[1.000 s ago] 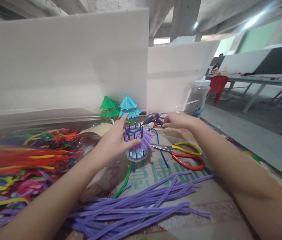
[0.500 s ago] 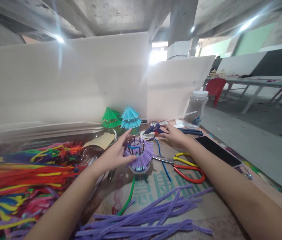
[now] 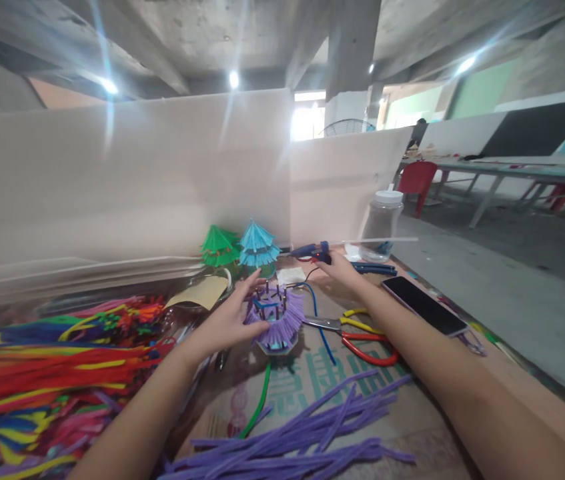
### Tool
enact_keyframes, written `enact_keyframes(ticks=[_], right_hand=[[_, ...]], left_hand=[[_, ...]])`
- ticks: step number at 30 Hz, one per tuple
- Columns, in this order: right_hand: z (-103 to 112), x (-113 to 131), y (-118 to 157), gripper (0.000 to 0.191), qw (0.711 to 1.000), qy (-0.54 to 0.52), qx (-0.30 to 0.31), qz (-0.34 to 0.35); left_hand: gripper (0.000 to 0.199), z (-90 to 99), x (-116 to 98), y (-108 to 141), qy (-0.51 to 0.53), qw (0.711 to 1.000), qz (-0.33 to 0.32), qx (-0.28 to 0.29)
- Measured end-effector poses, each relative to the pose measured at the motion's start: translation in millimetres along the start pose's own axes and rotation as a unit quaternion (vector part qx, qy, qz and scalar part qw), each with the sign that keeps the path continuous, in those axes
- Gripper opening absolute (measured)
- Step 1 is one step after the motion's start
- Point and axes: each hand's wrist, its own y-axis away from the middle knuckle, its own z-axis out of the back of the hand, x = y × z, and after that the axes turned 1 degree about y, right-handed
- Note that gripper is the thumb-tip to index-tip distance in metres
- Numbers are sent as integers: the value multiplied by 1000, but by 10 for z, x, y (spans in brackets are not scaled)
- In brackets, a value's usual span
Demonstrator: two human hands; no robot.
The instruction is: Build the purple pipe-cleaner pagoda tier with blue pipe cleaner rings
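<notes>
A purple fringed piece (image 3: pixel 287 327) with short dark posts standing in it rests on the table. My left hand (image 3: pixel 235 317) is at its left side, thumb and fingers apart around its edge. Farther back, my right hand (image 3: pixel 337 267) has its fingers wrapped round the handle of a dark blue glue gun (image 3: pixel 307 250), whose nozzle points left. A long pale stick extends rightward from the gun's rear. Scissors (image 3: pixel 329 324) with yellow and red handles lie right of the purple piece. Purple fuzzy strips (image 3: pixel 282 447) lie in front.
Green (image 3: pixel 220 247) and blue (image 3: pixel 258 245) tree-like pieces stand behind. Colourful strips (image 3: pixel 52 360) fill the left side. A phone (image 3: pixel 425 305), pliers (image 3: pixel 375 269) and a clear jar (image 3: pixel 382 227) are at the right. Blue and green strips lie mid-table.
My right hand has closed on the glue gun and raised it slightly. My left hand stays beside the purple piece. The camera view has shifted somewhat.
</notes>
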Motion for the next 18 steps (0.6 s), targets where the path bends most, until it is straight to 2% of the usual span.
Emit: enact_keyframes(ticks=[3,6,9,12,15,18], right_hand=[[192,62,32,26,999,-42,-2,1],[374,130,88,29,996,-93,3,4],[497,269,178,29,988,-154,5,20],[554,486,331,30,979,-199,18,51],[565,697,543,27,964,-240,8,114],[555,802,742,28,959,-256,28,115]], left_hand=[[102,39,-20,11,1,1000,10,6],[101,78,-61,32,8,998,47,34],[99,124,-71,47,-5,996,83,38],[101,169,-37,49,-16,994,93,49],[102,199,7,39,-11,994,87,65],[102,252,18,19,-20,993,86,80]])
